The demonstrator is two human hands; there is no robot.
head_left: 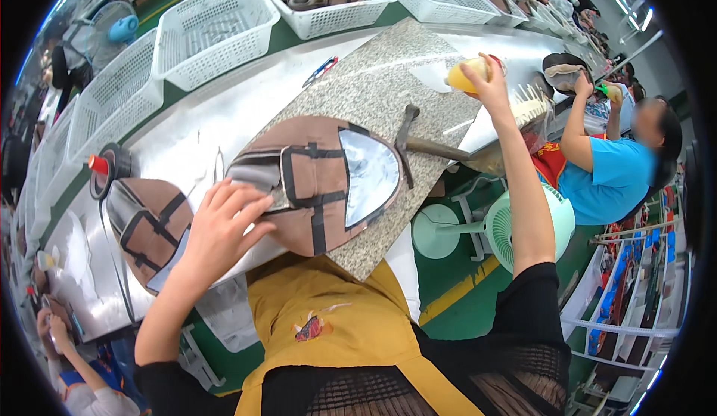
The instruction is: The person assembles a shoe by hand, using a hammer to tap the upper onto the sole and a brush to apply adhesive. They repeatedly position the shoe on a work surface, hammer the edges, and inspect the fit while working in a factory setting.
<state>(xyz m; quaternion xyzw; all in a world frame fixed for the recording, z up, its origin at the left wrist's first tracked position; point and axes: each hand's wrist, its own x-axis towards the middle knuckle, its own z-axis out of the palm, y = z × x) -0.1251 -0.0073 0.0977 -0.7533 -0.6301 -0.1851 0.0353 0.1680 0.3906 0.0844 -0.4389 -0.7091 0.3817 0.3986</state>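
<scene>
A brown shoe upper with black straps (317, 177) and a shiny pale panel lies flat on a speckled stone slab (358, 80). My left hand (230, 218) rests on its left edge, fingers spread, the thumb apart from the rest. Off to the far right, my right hand (489, 87) is closed round a yellow squeeze bottle (464, 76), held tilted near the slab's corner. A hammer (433, 148) with a dark head lies between the upper and my right arm. Left of my left hand sits a second brown upper (151, 225).
White plastic baskets (216, 31) line the far side of the metal table (168, 143); one (325, 16) holds several uppers. A black roll (112, 169) stands at the left. A green fan (515, 225) is below the right side. A co-worker in blue (609, 181) works at the right.
</scene>
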